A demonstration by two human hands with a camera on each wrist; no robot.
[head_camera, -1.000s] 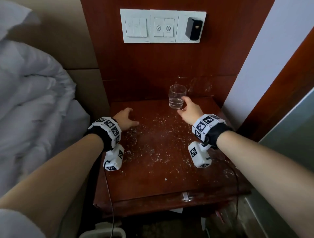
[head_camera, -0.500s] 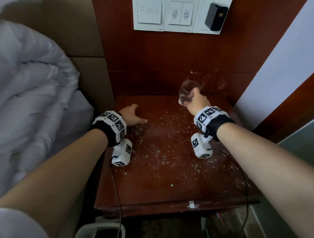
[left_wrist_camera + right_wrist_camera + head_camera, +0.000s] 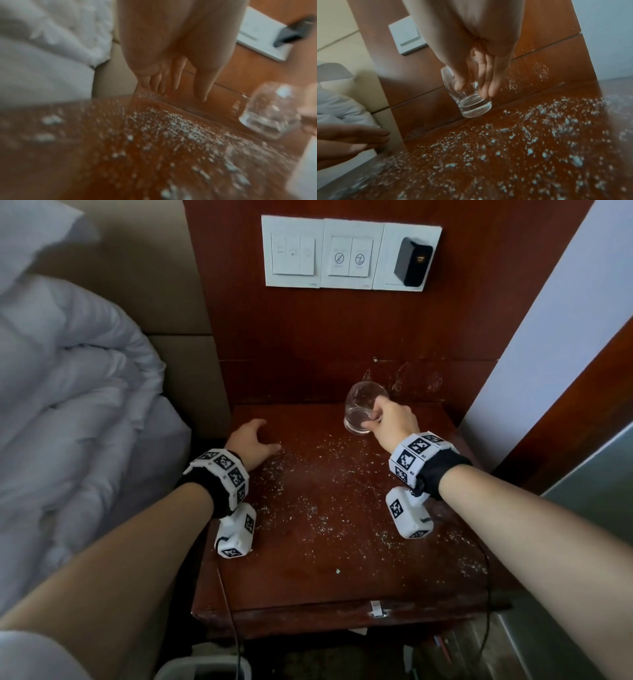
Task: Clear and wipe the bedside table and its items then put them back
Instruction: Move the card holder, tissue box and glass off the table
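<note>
1. Step in hand, by judgement: clearing. Right hand (image 3: 390, 422) wrapped round a clear glass (image 3: 363, 410), thumb on one side and fingers (image 3: 488, 81) on the other, as seen from the right wrist.
2. Glass tilted, mouth leaning toward the back panel, base just above the rear right part of the tabletop (image 3: 342, 577); apparently lifted free, though contact at the base edge hard to rule out. Seemingly empty.
3. Left hand (image 3: 251, 441) holding nothing, fingers loosely spread and relaxed, resting near the rear left corner of the tabletop.
4. White crumbs (image 3: 308, 501) scattered across most of the wooden surface, thickest through the middle; some specks also on the back panel behind the glass.
5. No cloth or wipe visible in any view, so wiping not yet begun.
6. Next move, likely: carry the glass off the tabletop and set it somewhere steady. Calls for righting it and a firm grip on the smooth wall. White duvet (image 3: 68, 405) on the bed at left too soft for an upright glass.
7. After that: fetch a cloth, sweep the crumbs toward one edge rather than off onto the floor, wipe the glass, then return it.
</note>
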